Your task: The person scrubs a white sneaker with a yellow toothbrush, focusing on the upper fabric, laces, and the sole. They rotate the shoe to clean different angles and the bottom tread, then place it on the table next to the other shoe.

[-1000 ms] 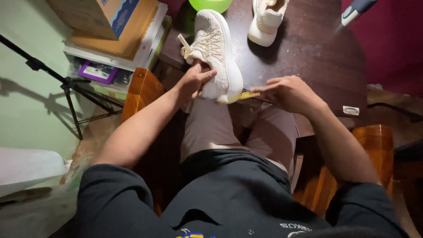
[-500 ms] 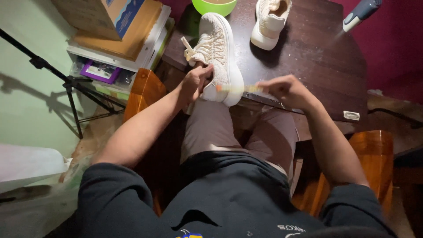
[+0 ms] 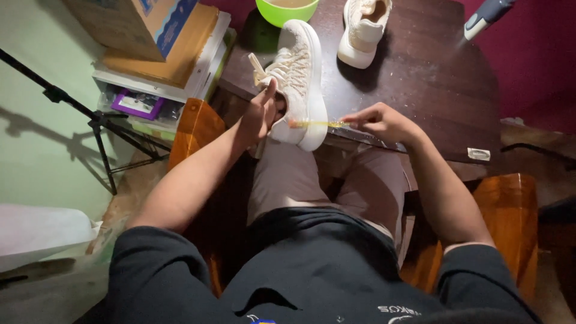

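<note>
Two hands work on one cream sneaker (image 3: pixel 298 78) lying on its side at the near edge of the dark wooden table (image 3: pixel 432 90). The left hand (image 3: pixel 259 115) is clamped on its heel end, thumb up against the laces — the right hand (image 3: pixel 379 121) pinches a thin yellow brush (image 3: pixel 312 123), its tip touching the sole. Beyond the grip sit a second sneaker (image 3: pixel 363 30) and a green bowl (image 3: pixel 287 11).

I see my left hand (image 3: pixel 259 117) gripping a cream sneaker (image 3: pixel 298 78) at the worktop's (image 3: pixel 432 84) near edge, while my right hand (image 3: pixel 379 122) presses a yellow brush (image 3: pixel 313 123) against its sole. A second sneaker (image 3: pixel 363 30) and a green bowl (image 3: pixel 285 11) sit at the far edge.
</note>
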